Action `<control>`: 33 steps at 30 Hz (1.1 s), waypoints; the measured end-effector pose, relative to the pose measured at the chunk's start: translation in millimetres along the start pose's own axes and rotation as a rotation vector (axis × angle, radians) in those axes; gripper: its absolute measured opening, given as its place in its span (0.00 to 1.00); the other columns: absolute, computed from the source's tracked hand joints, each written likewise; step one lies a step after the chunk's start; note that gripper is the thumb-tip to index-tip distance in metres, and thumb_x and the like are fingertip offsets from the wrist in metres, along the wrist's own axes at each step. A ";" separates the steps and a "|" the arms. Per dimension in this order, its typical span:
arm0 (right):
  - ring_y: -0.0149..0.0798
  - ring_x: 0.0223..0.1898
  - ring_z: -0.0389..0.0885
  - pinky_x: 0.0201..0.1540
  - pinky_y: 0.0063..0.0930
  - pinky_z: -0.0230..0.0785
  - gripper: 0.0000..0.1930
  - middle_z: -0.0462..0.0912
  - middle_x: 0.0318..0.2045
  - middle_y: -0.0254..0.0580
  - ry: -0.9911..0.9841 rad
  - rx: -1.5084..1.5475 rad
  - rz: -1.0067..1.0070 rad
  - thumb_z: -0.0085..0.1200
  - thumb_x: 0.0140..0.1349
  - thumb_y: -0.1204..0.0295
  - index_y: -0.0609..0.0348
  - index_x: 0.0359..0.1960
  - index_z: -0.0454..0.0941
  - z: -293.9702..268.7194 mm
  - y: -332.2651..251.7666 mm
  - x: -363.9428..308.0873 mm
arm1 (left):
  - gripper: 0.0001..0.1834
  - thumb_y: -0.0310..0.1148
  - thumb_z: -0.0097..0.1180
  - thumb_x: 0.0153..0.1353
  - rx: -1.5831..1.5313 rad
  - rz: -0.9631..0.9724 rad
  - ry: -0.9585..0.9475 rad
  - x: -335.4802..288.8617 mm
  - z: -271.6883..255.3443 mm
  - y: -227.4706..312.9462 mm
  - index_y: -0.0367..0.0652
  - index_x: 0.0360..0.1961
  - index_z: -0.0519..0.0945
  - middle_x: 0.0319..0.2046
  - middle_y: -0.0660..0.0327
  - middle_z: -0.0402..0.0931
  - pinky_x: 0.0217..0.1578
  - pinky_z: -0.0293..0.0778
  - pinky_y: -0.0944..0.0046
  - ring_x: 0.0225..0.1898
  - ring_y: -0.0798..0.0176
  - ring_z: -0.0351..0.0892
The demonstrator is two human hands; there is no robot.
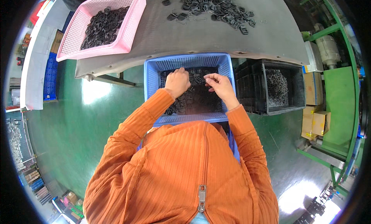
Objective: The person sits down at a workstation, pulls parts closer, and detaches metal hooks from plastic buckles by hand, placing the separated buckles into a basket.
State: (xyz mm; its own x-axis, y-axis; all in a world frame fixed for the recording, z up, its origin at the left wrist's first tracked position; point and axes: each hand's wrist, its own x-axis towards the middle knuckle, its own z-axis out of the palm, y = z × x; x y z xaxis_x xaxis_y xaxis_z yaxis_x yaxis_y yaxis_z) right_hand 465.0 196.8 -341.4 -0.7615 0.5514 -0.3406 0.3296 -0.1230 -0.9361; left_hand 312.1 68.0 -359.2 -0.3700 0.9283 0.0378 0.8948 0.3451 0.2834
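A blue plastic basket [150,81] sits before me, holding many small black buckle-like pieces [185,102]. Over its left half is my left hand [177,83], closed with the fingers curled in; what it grips is hidden. My right hand [222,90] hovers over the basket's right half, thumb and forefinger pinched together at the tips. Dark pieces lie behind those fingertips, so whatever is in the pinch is too small to tell apart. A small gap separates the two hands.
Beyond the basket stands a grey-covered table [162,34] with a pile of black buckles and wire hooks [216,9]. At its left is a pink basket [127,42] of black pieces. A black crate [286,109] with small metal parts is at right, near cardboard boxes [320,123].
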 end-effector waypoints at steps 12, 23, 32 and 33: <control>0.48 0.36 0.78 0.38 0.40 0.72 0.04 0.76 0.31 0.45 -0.078 -0.858 -0.493 0.54 0.51 0.75 0.59 0.28 0.80 32.6 -5.0 27.3 | 0.05 0.33 0.55 0.52 -0.194 -0.256 0.088 -9.5 -15.7 -19.9 0.45 0.26 0.80 0.31 0.56 0.76 0.35 0.74 0.53 0.34 0.49 0.77; 0.39 0.40 0.75 0.36 0.34 0.74 0.05 0.73 0.34 0.39 -0.245 -1.326 -0.863 0.51 0.54 0.72 0.58 0.30 0.76 58.3 6.4 49.8 | 0.06 0.34 0.54 0.54 -0.255 -0.317 0.088 -9.0 -11.6 -23.7 0.44 0.28 0.80 0.31 0.55 0.76 0.35 0.73 0.53 0.34 0.48 0.77; 0.42 0.39 0.76 0.35 0.34 0.75 0.07 0.72 0.32 0.40 -0.203 -1.118 -0.680 0.58 0.48 0.73 0.60 0.29 0.76 50.7 -0.8 47.8 | 0.07 0.34 0.54 0.54 -0.295 -0.334 0.074 -10.9 -13.0 -28.9 0.45 0.28 0.81 0.31 0.55 0.76 0.35 0.73 0.52 0.34 0.48 0.77; 0.42 0.39 0.76 0.35 0.34 0.75 0.07 0.72 0.32 0.40 -0.201 -1.119 -0.680 0.58 0.48 0.73 0.60 0.29 0.76 50.6 0.4 47.7 | 0.07 0.34 0.54 0.54 -0.295 -0.332 0.074 -10.9 -13.2 -29.0 0.45 0.28 0.81 0.31 0.55 0.76 0.35 0.73 0.52 0.34 0.48 0.77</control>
State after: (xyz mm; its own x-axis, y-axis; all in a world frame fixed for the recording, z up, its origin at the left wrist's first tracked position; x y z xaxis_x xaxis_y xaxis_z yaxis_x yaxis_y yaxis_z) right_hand 400.6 181.3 -362.5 -0.9938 0.0892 0.0661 0.0576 0.9232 -0.3800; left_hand 287.0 46.1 -355.1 -0.6512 0.7580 -0.0362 0.6189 0.5581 0.5527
